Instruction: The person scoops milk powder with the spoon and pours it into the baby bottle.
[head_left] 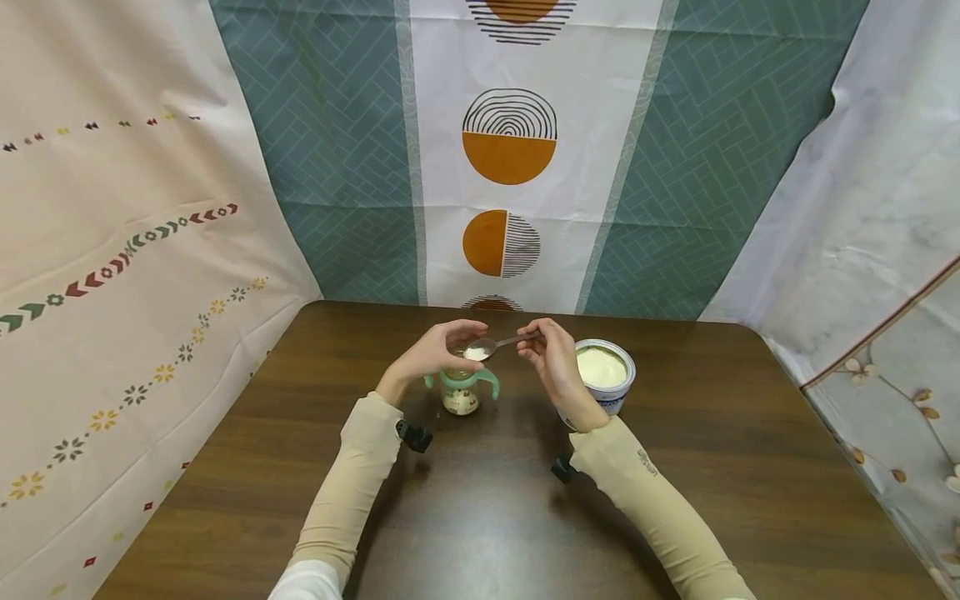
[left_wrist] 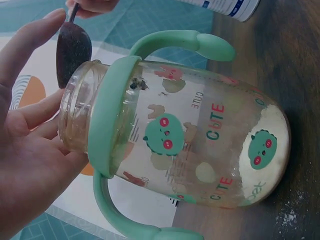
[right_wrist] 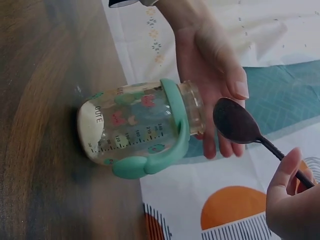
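Observation:
A clear baby bottle (head_left: 461, 397) with mint-green handles stands on the brown table (head_left: 480, 517); white powder lies in its bottom (left_wrist: 272, 130). My left hand (head_left: 438, 350) is open, its fingers straight beside the bottle's open mouth (left_wrist: 75, 120). My right hand (head_left: 551, 358) pinches the handle of a metal spoon (head_left: 491, 344). The spoon's bowl holds white powder and hovers just over the bottle's mouth. In the right wrist view the spoon (right_wrist: 235, 122) lies between the left hand (right_wrist: 210, 55) and the right hand (right_wrist: 290, 200), by the bottle (right_wrist: 135, 125).
An open round tin (head_left: 603, 371) full of pale powder stands right of the bottle, behind my right wrist. A few powder specks (left_wrist: 287, 217) lie on the table by the bottle's base. Patterned cloths hang behind and on both sides of the table.

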